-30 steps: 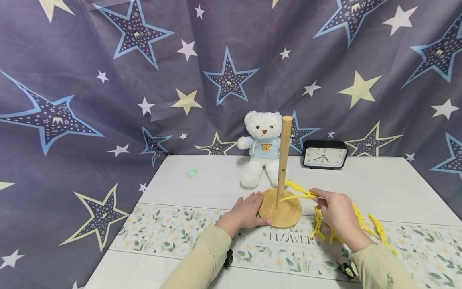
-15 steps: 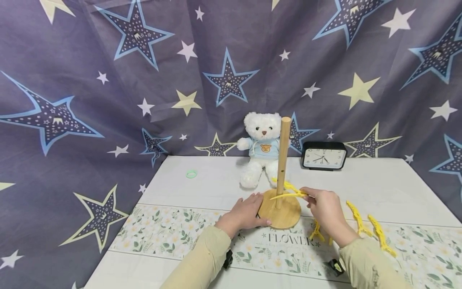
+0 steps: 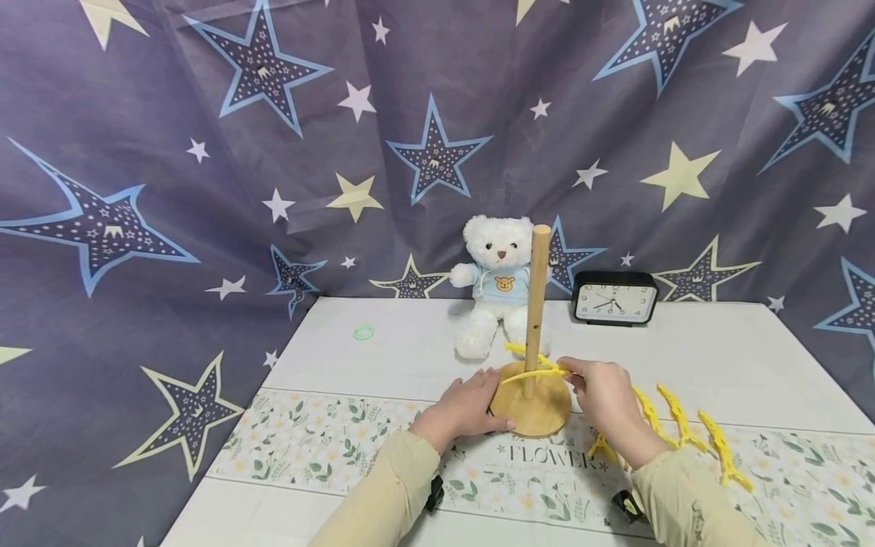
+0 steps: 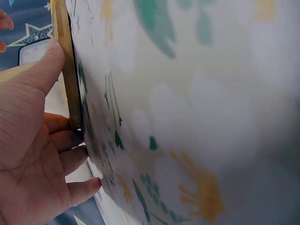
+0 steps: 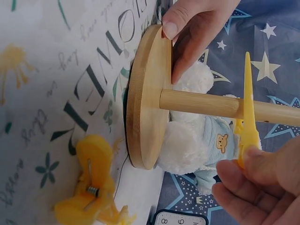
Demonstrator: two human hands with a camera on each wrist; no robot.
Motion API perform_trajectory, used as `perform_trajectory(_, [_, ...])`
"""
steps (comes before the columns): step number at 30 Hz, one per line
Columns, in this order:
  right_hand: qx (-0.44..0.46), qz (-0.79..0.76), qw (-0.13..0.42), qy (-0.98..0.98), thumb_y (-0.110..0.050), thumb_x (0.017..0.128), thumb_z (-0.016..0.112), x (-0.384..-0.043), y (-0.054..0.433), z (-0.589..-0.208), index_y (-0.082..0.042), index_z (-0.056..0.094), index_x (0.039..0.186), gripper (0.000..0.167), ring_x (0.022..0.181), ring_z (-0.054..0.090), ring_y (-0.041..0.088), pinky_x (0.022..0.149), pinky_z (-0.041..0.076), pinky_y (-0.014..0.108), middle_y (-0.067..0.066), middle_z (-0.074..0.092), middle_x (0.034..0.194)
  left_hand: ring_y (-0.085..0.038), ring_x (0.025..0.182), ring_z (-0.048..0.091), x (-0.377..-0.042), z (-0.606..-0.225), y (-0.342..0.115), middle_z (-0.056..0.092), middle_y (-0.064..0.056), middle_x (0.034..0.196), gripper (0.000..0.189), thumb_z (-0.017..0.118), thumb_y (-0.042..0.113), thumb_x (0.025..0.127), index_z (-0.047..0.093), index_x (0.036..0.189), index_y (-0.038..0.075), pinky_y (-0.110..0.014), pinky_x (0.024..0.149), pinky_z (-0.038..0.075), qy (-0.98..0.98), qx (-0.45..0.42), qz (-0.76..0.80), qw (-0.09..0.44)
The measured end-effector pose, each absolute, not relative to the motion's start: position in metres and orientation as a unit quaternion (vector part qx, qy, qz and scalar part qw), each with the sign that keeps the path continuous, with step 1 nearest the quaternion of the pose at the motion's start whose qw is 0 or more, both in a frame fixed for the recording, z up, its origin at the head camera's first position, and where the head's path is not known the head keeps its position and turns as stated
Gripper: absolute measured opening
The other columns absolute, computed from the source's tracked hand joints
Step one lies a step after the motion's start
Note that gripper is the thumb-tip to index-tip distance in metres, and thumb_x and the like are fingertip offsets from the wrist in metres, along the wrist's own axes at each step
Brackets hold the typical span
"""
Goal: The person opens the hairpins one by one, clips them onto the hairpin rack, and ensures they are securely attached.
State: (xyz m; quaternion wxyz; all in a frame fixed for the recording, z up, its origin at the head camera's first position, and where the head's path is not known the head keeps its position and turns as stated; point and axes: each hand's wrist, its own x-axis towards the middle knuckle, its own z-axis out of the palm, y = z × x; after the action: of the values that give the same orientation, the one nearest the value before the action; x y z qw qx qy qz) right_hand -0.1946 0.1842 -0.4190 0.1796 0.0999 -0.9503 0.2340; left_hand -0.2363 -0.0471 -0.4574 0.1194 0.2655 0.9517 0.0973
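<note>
A wooden stand has a round base [image 3: 540,410] and an upright post [image 3: 537,296] with small holes. My left hand [image 3: 468,406] grips the left rim of the base, thumb near the front edge; the left wrist view shows the fingers [image 4: 72,140] at the rim. Beside the post, my right hand [image 3: 604,395] pinches a yellow branch-shaped spring clip [image 3: 533,374]. One of the clip's arms crosses in front of the post, the other passes behind it, low above the base. In the right wrist view the front arm [image 5: 249,98] overlaps the post.
Several more yellow clips [image 3: 673,410] lie right of the stand, some partly hidden by my right arm. Behind sits a white teddy bear [image 3: 502,281], with a black clock [image 3: 614,298] to its right. A green ring [image 3: 364,331] lies at the back left.
My right hand has moved left with the yellow clip, bringing its spread arms past both sides of the post. My left hand stays on the base.
</note>
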Motion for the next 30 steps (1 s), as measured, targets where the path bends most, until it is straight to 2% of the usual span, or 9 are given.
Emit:
perform_trajectory(4, [0.112, 0.231, 0.185, -0.949, 0.002, 0.086, 0.069, -0.194, 0.184, -0.419, -0.005, 0.074, 0.111, 0.027, 0.066, 0.064, 0.03, 0.063, 0.054, 0.048, 0.015, 0.073, 0.084, -0.023, 0.144, 0.029, -0.235, -0.456, -0.045, 0.033, -0.01, 0.156, 0.094, 0.063, 0.06, 0.087, 0.027, 0.154, 0.006, -0.048, 0.114, 0.028, 0.953, 0.265, 0.091, 0.113])
perform_trajectory(8, [0.129, 0.229, 0.181, -0.948, 0.003, 0.084, 0.071, -0.192, 0.184, -0.419, -0.004, 0.072, 0.113, 0.03, 0.068, 0.066, 0.029, 0.066, 0.055, 0.048, 0.014, 0.073, 0.089, -0.024, 0.143, 0.031, -0.235, -0.454, -0.044, 0.035, -0.011, 0.155, 0.093, 0.064, 0.06, 0.086, 0.029, 0.153, 0.005, -0.046, 0.113, 0.03, 0.953, 0.267, 0.091, 0.109])
perform_trajectory(13, [0.131, 0.245, 0.139, -0.951, 0.001, 0.086, 0.07, -0.19, 0.187, -0.417, -0.002, 0.064, 0.126, 0.04, 0.069, 0.063, 0.022, 0.065, 0.054, 0.043, 0.013, 0.071, 0.09, -0.025, 0.143, 0.03, -0.235, -0.454, -0.044, 0.035, -0.011, 0.155, 0.092, 0.064, 0.059, 0.086, 0.029, 0.153, 0.005, -0.046, 0.114, 0.03, 0.953, 0.265, 0.093, 0.111])
perform_trajectory(15, [0.122, 0.256, 0.121, -0.951, -0.006, 0.088, 0.071, -0.19, 0.19, -0.417, -0.002, 0.059, 0.132, 0.046, 0.073, 0.064, 0.023, 0.066, 0.053, 0.043, 0.016, 0.071, 0.096, -0.025, 0.144, 0.029, -0.235, -0.455, -0.045, 0.033, -0.011, 0.156, 0.092, 0.064, 0.058, 0.087, 0.028, 0.153, 0.006, -0.046, 0.114, 0.029, 0.953, 0.264, 0.096, 0.115])
perform_trajectory(17, [0.109, 0.266, 0.109, -0.952, -0.013, 0.089, 0.072, -0.187, 0.193, -0.416, -0.002, 0.055, 0.137, 0.052, 0.083, 0.066, 0.027, 0.071, 0.054, 0.047, 0.019, 0.069, 0.107, -0.025, 0.144, 0.029, -0.236, -0.456, -0.045, 0.033, -0.011, 0.156, 0.092, 0.064, 0.058, 0.087, 0.028, 0.154, 0.006, -0.047, 0.114, 0.028, 0.952, 0.264, 0.099, 0.117])
perform_trajectory(20, [0.098, 0.278, 0.103, -0.95, -0.018, 0.089, 0.072, -0.183, 0.201, -0.416, -0.001, 0.052, 0.139, 0.057, 0.092, 0.065, 0.035, 0.076, 0.053, 0.052, 0.023, 0.065, 0.117, -0.025, 0.144, 0.028, -0.237, -0.457, -0.045, 0.031, -0.011, 0.157, 0.093, 0.064, 0.058, 0.087, 0.026, 0.154, 0.006, -0.048, 0.115, 0.027, 0.951, 0.265, 0.104, 0.119])
perform_trajectory(30, [0.073, 0.296, 0.074, -0.95, -0.023, 0.091, 0.07, -0.164, 0.236, -0.418, 0.003, 0.054, 0.136, 0.054, 0.085, 0.068, 0.033, 0.071, 0.057, 0.047, 0.027, 0.064, 0.116, -0.027, 0.144, 0.027, -0.237, -0.456, -0.047, 0.031, -0.013, 0.157, 0.095, 0.065, 0.058, 0.086, 0.026, 0.154, 0.004, -0.048, 0.115, 0.026, 0.949, 0.268, 0.111, 0.12])
